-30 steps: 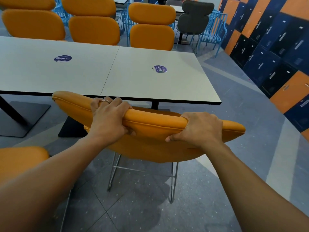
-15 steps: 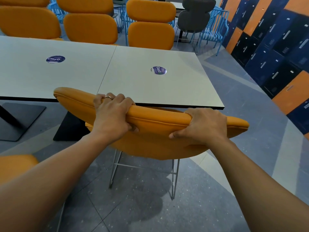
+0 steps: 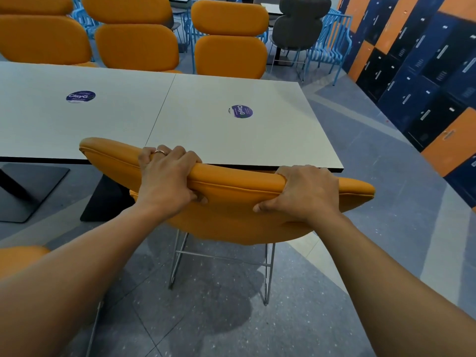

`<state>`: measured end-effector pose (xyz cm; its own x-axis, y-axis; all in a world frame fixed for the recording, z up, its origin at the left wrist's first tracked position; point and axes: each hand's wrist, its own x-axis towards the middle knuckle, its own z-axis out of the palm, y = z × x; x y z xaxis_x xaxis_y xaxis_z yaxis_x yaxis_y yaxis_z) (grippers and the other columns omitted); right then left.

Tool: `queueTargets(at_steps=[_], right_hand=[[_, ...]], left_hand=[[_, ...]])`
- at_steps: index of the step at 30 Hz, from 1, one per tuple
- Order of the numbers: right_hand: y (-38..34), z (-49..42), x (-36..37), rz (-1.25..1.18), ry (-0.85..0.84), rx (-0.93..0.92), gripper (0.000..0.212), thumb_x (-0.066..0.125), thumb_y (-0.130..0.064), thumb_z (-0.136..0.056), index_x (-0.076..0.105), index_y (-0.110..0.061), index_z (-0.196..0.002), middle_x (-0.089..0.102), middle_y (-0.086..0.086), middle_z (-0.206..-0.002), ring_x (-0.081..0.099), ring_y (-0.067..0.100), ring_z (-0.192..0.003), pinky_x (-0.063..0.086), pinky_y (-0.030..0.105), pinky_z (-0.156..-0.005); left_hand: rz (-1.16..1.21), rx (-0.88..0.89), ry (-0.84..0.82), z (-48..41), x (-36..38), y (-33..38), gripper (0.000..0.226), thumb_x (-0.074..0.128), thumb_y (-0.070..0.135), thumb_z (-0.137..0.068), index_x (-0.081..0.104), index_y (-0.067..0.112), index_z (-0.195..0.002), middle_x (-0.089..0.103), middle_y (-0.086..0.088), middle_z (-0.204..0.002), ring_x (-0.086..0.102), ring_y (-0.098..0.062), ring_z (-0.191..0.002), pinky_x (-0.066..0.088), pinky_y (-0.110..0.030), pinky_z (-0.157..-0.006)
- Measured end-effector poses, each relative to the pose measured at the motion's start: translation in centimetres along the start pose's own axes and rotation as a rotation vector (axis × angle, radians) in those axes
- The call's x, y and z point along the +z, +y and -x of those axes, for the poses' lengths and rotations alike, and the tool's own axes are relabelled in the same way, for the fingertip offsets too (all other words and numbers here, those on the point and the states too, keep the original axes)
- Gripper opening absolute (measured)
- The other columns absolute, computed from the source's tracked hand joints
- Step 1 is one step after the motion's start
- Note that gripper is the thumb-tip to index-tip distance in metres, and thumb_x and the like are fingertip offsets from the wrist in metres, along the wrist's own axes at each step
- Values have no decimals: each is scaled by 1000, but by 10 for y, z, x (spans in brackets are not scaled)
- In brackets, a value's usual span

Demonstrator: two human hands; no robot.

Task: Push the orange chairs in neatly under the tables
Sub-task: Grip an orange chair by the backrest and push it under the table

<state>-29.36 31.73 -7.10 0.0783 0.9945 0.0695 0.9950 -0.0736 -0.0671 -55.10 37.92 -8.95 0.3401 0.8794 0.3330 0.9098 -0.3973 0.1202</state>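
Closest in, bottom left, there's the corner of another orange chair on the grey floor. Just ahead is the orange chair on thin metal legs. Both hands are clamped on its top cushion: the left grip is curled over the edge, ring showing, and the right grip is wrapped round it with the thumb underneath. The backrest sits right at the near edge of the pale worktop; can't tell how far the seat is under it. A purple sticker sits on top. Across it are three more orange chairs, then a grey chair and lockers at the right.
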Motion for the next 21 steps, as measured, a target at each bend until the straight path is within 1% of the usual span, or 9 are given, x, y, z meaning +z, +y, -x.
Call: queueTargets(at_steps=[2, 5, 9, 11, 13, 16, 19, 21], right_hand=[[-1, 2, 3, 11, 11, -11, 77, 58, -93, -62, 63, -37, -114, 70, -8, -103, 62, 17, -96, 44, 35, -82], [1, 8, 8, 12, 38, -18, 79, 55, -96, -60, 63, -37, -113, 69, -9, -102, 62, 15, -93, 47, 35, -81], [0, 13, 11, 5, 59, -26, 80, 54, -96, -60, 63, -37, -114, 69, -9, -104, 61, 15, -94, 47, 36, -83], [0, 15, 11, -1, 64, -31, 81, 55, -95, -61, 62, -37, -116, 69, -8, -106, 61, 16, -97, 47, 37, -85], [0, 16, 11, -3, 71, -39, 80, 56, -94, -62, 62, -37, -118, 69, -8, -108, 61, 17, -99, 46, 38, -87], [0, 19, 11, -12, 78, -46, 78, 58, -91, -63, 61, -37, -119, 68, -6, -110, 60, 18, -102, 42, 40, -91], [-5, 22, 9, -46, 54, -47, 79, 57, -90, -66, 59, -37, -124, 67, -5, -116, 57, 19, -109, 37, 43, -96], [-12, 24, 6, -123, 37, -53, 78, 55, -88, -71, 57, -37, -130, 65, -4, -123, 55, 21, -116, 35, 45, -100]], left_hand=[[-13, -8, -8, 3, 0, -1, 65, 83, 55, -53, 58, 30, -108, 60, 1, -105, 50, -30, -105, 24, -48, -98], [-22, -12, -14, 10, 1, 0, 68, 83, 57, -52, 58, 31, -110, 59, 2, -107, 49, -30, -108, 23, -48, -99], [7, -50, -20, 18, -1, 6, 73, 82, 54, -55, 54, 32, -119, 55, -1, -118, 42, -32, -121, 10, -44, -108], [25, -72, -32, 23, -2, 9, 75, 80, 52, -60, 50, 31, -125, 50, -2, -125, 34, -31, -129, 2, -46, -113], [40, -71, -42, 28, -4, 11, 77, 76, 54, -65, 44, 32, -131, 45, -2, -132, 28, -30, -135, -1, -48, -115], [75, -63, -79, 36, -10, 10, 81, 71, 58, -71, 36, 33, -139, 38, 1, -141, 19, -26, -141, -3, -49, -118], [138, -82, -132, 45, -21, 9, 81, 69, 56, -76, 30, 36, -144, 29, 3, -151, 12, -24, -146, -5, -48, -119], [204, -105, -142, 52, -30, 9, 77, 68, 53, -79, 31, 38, -144, 26, 5, -155, 12, -22, -147, 4, -50, -119]])
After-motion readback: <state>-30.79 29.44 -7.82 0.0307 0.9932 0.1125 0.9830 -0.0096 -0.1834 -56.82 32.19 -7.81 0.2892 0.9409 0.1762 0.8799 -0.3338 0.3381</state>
